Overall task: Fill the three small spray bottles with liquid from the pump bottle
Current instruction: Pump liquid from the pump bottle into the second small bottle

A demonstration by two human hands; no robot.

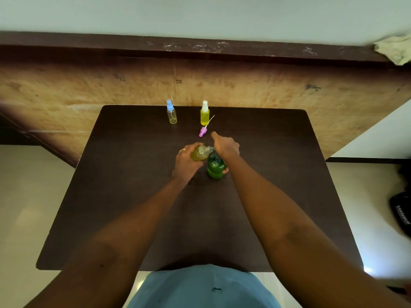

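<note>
Head camera, looking down over a dark brown table (133, 196). A green pump bottle (214, 170) stood upright near the middle of the table, and all places below are given from it.

The person's right hand (225, 147) lay over the top of the pump bottle, covering the pump head. Its forefinger stretched forward, and what looked like its thumb curled round the bottle's right side, though the picture was soft there.

Just to the left of the pump bottle, the left hand (185, 161) gripped an uncapped small spray bottle (199, 153), fingers wrapped round it. This bottle was tilted, its mouth against the pump's spout, and held yellowish liquid. A ring showed on one finger of the left hand.

Beyond the pump bottle, a little to its left, a pink spray cap (202, 131) lay on its side on the table, its thin tube pointing away.

Farther beyond, near the table's far edge, stood a white-capped spray bottle (204, 115) filled with yellow liquid. Farther left of that one stood a blue-capped spray bottle (172, 114), clear, with yellow liquid in its lower part.

Far to the upper right, a crumpled pale cloth (393, 50) lay on a dark ledge.
</note>
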